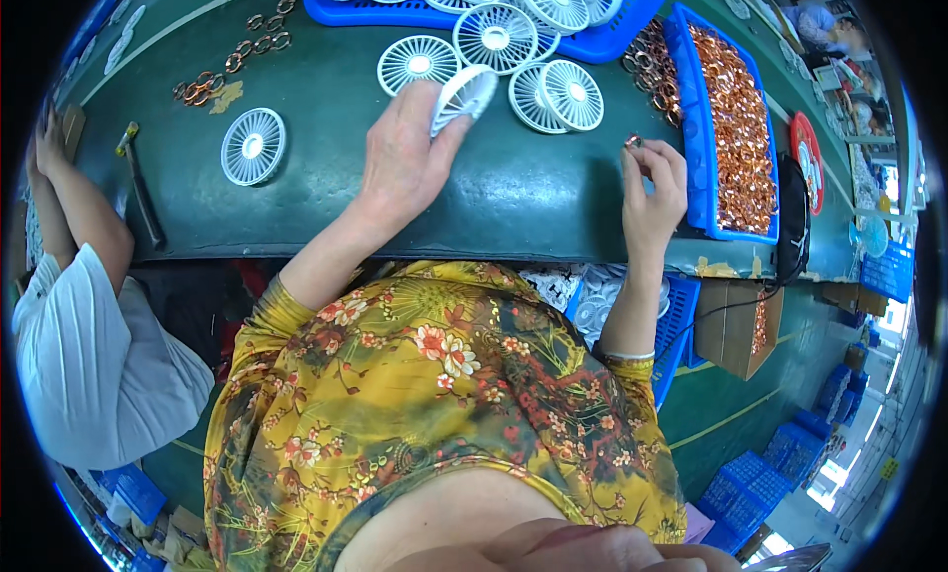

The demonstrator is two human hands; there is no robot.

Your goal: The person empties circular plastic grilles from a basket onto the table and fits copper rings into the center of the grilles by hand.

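My left hand (403,162) is closed on the edge of a white round fan grille (466,96), tilted up off the green table (346,216). In a pinch between thumb and fingertips, my right hand (654,182) has a small copper-coloured ring (632,140), partly covered by the fingers. Just beyond my left hand lie loose grilles, among them a flat one (419,64) and an overlapping pair whose upper grille (571,95) faces up. Another grille (253,146) rests by itself to the left.
A blue bin (699,167) full of copper rings stands right of my right hand, with loose rings (652,68) beside it. At the back is a blue basket (415,17) heaped with grilles. A hammer (143,187) lies left, near a co-worker's arm (89,197).
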